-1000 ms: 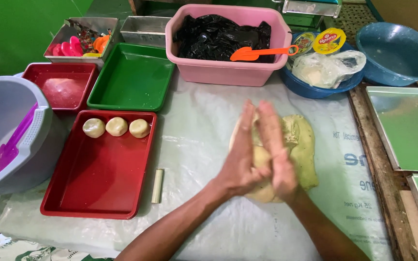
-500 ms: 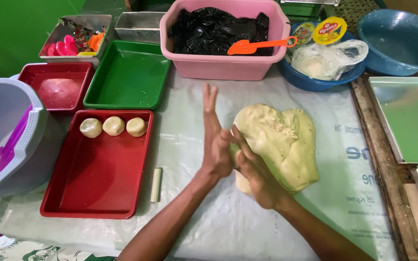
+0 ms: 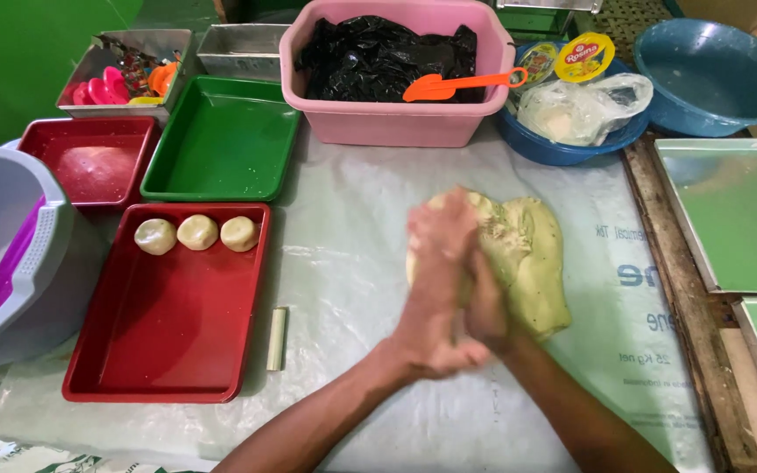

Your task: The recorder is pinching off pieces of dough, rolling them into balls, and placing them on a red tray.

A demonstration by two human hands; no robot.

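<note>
My left hand (image 3: 435, 285) and my right hand (image 3: 489, 305) are pressed palm to palm over the plastic-covered table, closed on a small piece of dough that is almost hidden between them. Just behind and to the right of them lies a big pale yellow-green lump of dough (image 3: 532, 258). To the left is a large red tray (image 3: 168, 359) with three round dough balls (image 3: 197, 232) in a row along its far edge. A short pale stick (image 3: 277, 338) lies beside that tray.
At the back stand a green tray (image 3: 221, 144), a small red tray (image 3: 94, 166), a pink tub (image 3: 387, 123) with black plastic and an orange scoop (image 3: 457, 85), a blue basin holding a bag (image 3: 571, 109) and a blue bowl (image 3: 711, 66). A grey bucket (image 3: 2, 219) is at left, green-lined trays (image 3: 738, 219) at right.
My hands parted, the right one reaching down to the dough lump, then came together again palm to palm. The view shifted slightly.
</note>
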